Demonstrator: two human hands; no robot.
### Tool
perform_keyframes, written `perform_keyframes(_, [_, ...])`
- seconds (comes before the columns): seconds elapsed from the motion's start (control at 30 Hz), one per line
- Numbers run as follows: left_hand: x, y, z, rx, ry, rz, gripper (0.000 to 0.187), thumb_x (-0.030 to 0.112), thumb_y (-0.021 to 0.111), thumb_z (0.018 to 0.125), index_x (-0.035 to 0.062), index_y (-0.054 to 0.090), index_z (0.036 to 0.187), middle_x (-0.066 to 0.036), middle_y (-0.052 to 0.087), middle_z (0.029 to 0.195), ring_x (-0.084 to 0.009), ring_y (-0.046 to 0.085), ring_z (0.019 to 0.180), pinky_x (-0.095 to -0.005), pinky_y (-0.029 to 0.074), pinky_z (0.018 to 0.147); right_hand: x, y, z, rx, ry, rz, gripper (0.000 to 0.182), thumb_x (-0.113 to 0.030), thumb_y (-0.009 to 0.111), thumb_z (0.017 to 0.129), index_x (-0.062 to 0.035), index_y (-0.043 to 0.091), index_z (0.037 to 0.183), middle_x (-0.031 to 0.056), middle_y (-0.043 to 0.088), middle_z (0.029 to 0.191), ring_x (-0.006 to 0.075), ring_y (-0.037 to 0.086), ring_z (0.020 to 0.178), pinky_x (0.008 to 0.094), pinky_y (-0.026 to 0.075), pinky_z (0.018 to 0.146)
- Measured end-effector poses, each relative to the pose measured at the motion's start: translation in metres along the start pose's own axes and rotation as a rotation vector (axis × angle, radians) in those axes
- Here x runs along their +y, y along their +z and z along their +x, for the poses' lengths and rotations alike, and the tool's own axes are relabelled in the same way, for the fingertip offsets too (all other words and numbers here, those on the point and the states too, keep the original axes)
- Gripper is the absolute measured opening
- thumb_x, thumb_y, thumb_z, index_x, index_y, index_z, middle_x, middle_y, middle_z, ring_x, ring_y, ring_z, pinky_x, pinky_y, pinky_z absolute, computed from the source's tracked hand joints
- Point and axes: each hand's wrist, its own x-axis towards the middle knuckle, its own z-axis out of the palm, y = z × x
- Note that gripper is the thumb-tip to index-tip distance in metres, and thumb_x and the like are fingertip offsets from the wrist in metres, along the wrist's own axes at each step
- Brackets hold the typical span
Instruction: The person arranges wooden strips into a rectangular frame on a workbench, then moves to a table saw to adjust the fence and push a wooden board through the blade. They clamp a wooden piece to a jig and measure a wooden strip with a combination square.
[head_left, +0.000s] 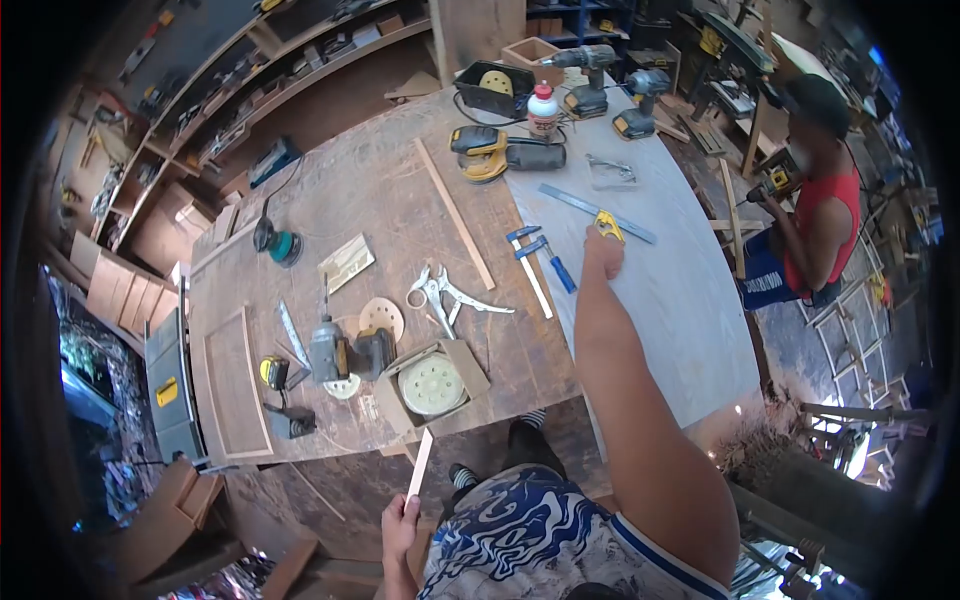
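Observation:
Low in front of my body, my left hand (400, 522) is closed around the lower end of a thin, pale wooden strip (421, 463), which points up toward the table edge. My right arm reaches across the table, and my right hand (604, 257) grips the yellow head of a combination square (628, 220). The square's steel blade lies slantwise on the grey board. Just left of that hand is a blue bar clamp (560, 270). An open cardboard box of sanding discs (432, 386) sits at the near edge, above my left hand.
On the table (370, 230) are a locking clamp (440, 300), an impact driver (345, 350), a green sander (278, 243), a yellow sander (482, 153), a bottle (542, 110) and drills (640, 105) at the back. A person in red (830, 215) holds a drill at right.

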Motion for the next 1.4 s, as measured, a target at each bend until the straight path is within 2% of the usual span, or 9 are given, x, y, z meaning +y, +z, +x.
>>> perform_keyframes(0.13, [-0.03,-0.009,-0.006,0.029,0.056,-0.066,0.043,0.038,0.062,0.1,0.0019,0.059,0.077,-0.002,0.053,0.061,-0.0103,0.048,0.06,-0.032,0.04,0.055,0.037,0.012,0.035,-0.068,-0.143,0.073,0.035,-0.024,0.075,0.084,-0.0022,0.067,0.11,0.0165,0.069,0.106,0.0292,0.071,0.094,0.0408,0.061,0.079])
perform_keyframes(0.23, [-0.031,-0.022,-0.016,0.045,0.053,-0.053,0.041,0.036,0.067,0.097,0.0016,0.058,0.077,-0.001,0.052,0.062,-0.0104,0.046,0.061,-0.0318,0.039,0.055,0.06,0.022,0.059,-0.439,0.118,1.077,0.031,-0.004,0.071,0.091,0.0042,0.057,0.117,0.0159,0.066,0.1,0.0269,0.069,0.091,0.036,0.062,0.074])
perform_keyframes(0.33, [-0.066,-0.039,-0.024,0.059,0.076,-0.149,0.036,0.032,0.071,0.095,0.0018,0.06,0.077,0.002,0.05,0.063,-0.0084,0.044,0.06,-0.0303,0.037,0.053,0.075,-0.021,0.03,-0.584,0.013,1.151,0.028,-0.005,0.065,0.097,0.0043,0.054,0.121,0.015,0.065,0.103,0.028,0.069,0.084,0.0332,0.061,0.069])
perform_keyframes(0.5, [-0.136,-0.073,-0.037,0.031,0.048,-0.373,0.033,0.028,0.072,0.094,0.0032,0.06,0.076,0.005,0.051,0.065,-0.006,0.044,0.061,-0.0279,0.034,0.053,0.106,-0.097,-0.054,-0.874,-0.345,1.053,0.022,-0.014,0.058,0.102,-0.0011,0.056,0.12,0.0151,0.069,0.107,0.0267,0.07,0.082,0.03,0.06,0.066])
perform_keyframes(0.67, [-0.207,-0.12,-0.042,0.017,0.107,-0.407,0.034,0.028,0.072,0.094,0.0046,0.059,0.073,0.005,0.051,0.065,-0.0062,0.044,0.06,-0.0277,0.035,0.053,0.138,-0.201,-0.289,-1.168,-0.383,1.13,0.03,-0.024,0.056,0.104,-0.0027,0.058,0.125,0.0131,0.071,0.107,0.02,0.071,0.085,0.0314,0.059,0.068])
perform_keyframes(0.83, [-0.253,-0.189,-0.033,0.068,0.228,-0.328,0.036,0.03,0.074,0.093,0.0056,0.058,0.071,0.005,0.051,0.063,-0.0059,0.045,0.059,-0.0276,0.036,0.052,0.182,-0.174,-0.393,-1.194,-0.606,0.825,0.037,-0.03,0.053,0.106,0.0014,0.059,0.124,0.0116,0.071,0.094,0.0121,0.057,0.055,0.0246,0.046,0.046])
perform_keyframes(0.97, [-0.248,-0.252,-0.022,0.166,0.279,-0.426,0.042,0.034,0.07,0.095,0.0076,0.056,0.065,0.005,0.049,0.059,-0.0068,0.044,0.054,-0.0275,0.034,0.05,0.214,-0.161,-0.506,-1.32,-0.623,0.836,0.041,-0.031,0.048,0.108,0.0053,0.06,0.122,0.0127,0.07,0.089,0.0127,0.058,0.055,0.025,0.045,0.045])
perform_keyframes(1.13, [-0.187,-0.329,0.005,0.109,0.518,-0.908,0.032,0.027,0.053,0.106,0.0002,0.066,0.119,-0.01,0.073,0.104,-0.0036,0.042,0.06,-0.0203,0.035,0.053,0.234,-0.132,-0.635,-1.529,-0.583,0.753,0.046,-0.035,0.043,0.108,0.0061,0.06,0.12,0.0121,0.07,0.084,0.0125,0.055,0.049,0.0253,0.044,0.043])
perform_keyframes(1.4, [-0.215,-0.478,0.034,-0.025,0.637,-1.147,0.032,0.017,0.06,0.101,-0.0067,0.066,0.121,-0.006,0.067,0.089,-0.0039,0.046,0.061,-0.0196,0.037,0.055,0.236,-0.029,-0.832,-1.673,-0.627,0.507,0.033,-0.034,0.05,0.107,-0.0044,0.056,0.093,0.0189,0.069,0.082,0.0143,0.054,0.046,0.0241,0.041,0.039])
